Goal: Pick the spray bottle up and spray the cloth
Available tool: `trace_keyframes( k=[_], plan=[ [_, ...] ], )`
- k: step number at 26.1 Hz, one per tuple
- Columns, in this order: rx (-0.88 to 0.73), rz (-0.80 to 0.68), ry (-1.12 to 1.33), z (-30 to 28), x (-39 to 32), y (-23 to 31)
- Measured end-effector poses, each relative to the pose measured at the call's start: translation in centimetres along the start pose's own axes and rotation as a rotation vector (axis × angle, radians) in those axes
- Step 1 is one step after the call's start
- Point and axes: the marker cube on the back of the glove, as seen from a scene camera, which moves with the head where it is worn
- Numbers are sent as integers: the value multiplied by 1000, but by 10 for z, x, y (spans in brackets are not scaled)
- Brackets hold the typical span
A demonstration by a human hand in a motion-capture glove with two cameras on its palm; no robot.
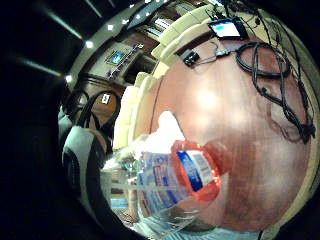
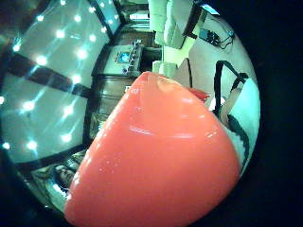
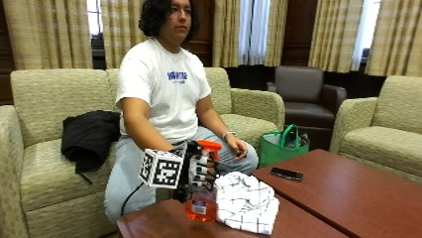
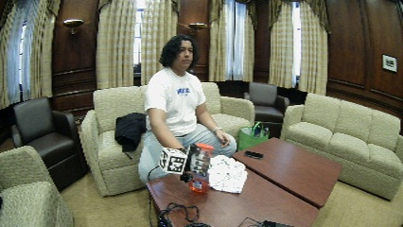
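Observation:
In the outside view a clear spray bottle [image 3: 201,206] with orange liquid and an orange trigger head [image 3: 210,145] stands upright at the near-left end of the brown table [image 3: 330,198]. My gloved right hand [image 3: 198,171] grips its upper body, fingers curled round it. Whether the base touches the tabletop I cannot tell. A white checked cloth [image 3: 245,201] lies bunched right beside the bottle, touching it. The little finger side palm view shows the labelled bottle [image 1: 175,177] close up with the cloth [image 1: 167,127] behind it. The orange head [image 2: 161,165] fills the thumb side view.
A black phone [image 3: 287,173] lies on the second table section behind the cloth. Cables [image 4: 179,213] and a small screen [image 1: 227,28] lie at the table's far end. A green bag [image 3: 280,146] stands on the floor. The bare left hand [image 3: 237,148] rests on the thigh.

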Motion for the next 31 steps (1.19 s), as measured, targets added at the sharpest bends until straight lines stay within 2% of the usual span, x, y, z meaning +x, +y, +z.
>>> trace_keyframes(
  k=[6, 17, 26, 31],
  plan=[
    [-111, -29, 61, -27, -47, 20],
    [-388, -17, 415, -67, -135, 20],
    [-794, 169, 795, -15, -161, 25],
    [-928, 253, 1019, 29, -152, 26]
  ],
)
